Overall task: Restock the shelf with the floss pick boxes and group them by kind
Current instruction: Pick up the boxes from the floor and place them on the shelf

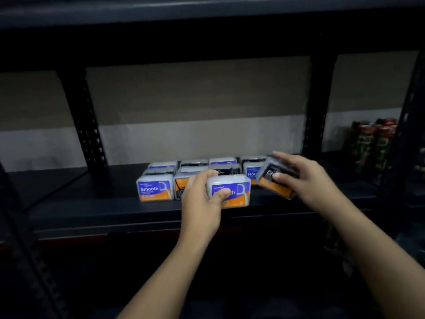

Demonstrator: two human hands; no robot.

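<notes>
On the dark shelf (92, 210) stand several clear floss pick boxes in rows. My left hand (202, 194) grips a blue and orange "Smooth" box (234, 192) at the front edge, thumb across its label. My right hand (305, 178) holds a black and orange box (273, 180) tilted to the left, just above the shelf at the group's right end. Another blue "Smooth" box (155, 189) stands at the front left. A black and orange box (180, 186) sits partly hidden behind my left hand. A blue "Round" box (250, 172) stands behind the tilted one.
Black perforated uprights (87, 125) frame the bay at left and right. Dark red and green cans (372, 143) stand on the shelf beyond the right upright. The shelf above (207, 10) overhangs the bay. A pale wall shows behind.
</notes>
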